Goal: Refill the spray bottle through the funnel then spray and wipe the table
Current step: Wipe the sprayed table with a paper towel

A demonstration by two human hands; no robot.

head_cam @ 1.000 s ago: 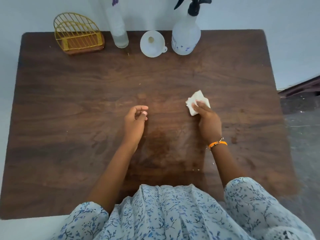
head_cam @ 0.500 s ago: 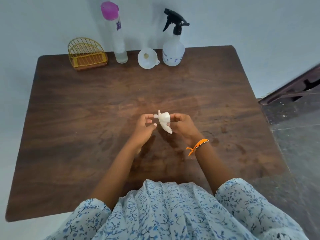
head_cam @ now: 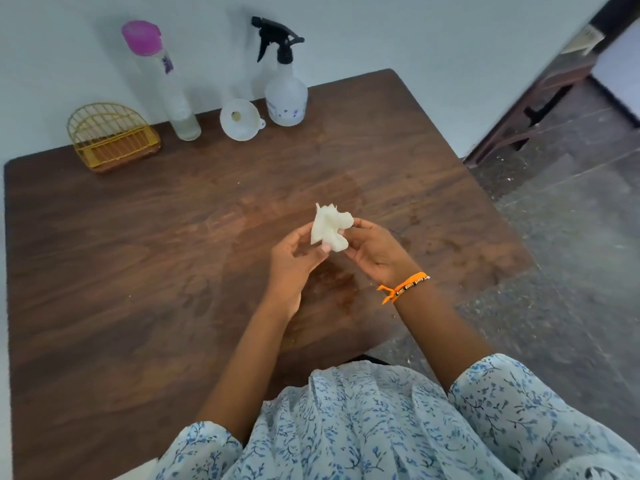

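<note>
A crumpled white tissue [head_cam: 329, 228] is held above the middle of the brown wooden table [head_cam: 138, 258] between my left hand [head_cam: 294, 261] and my right hand [head_cam: 375, 252], both pinching it. At the table's far edge stand a white spray bottle [head_cam: 285, 98] with a black trigger head, a white funnel [head_cam: 240, 120] lying mouth-up just left of it, and a tall clear bottle [head_cam: 173, 95] with a pink cap. A damp darker patch shows on the wood below my hands.
A yellow wire holder [head_cam: 110, 136] sits at the far left corner. A pale wall runs behind the table. To the right lies a grey stone floor and dark wooden furniture [head_cam: 540, 109]. My blue-flowered sleeves fill the bottom of the view.
My right hand lifted the tissue off the table and brought it to the middle, where my left hand joined in gripping it. The view swung left and back, showing more of the floor.
</note>
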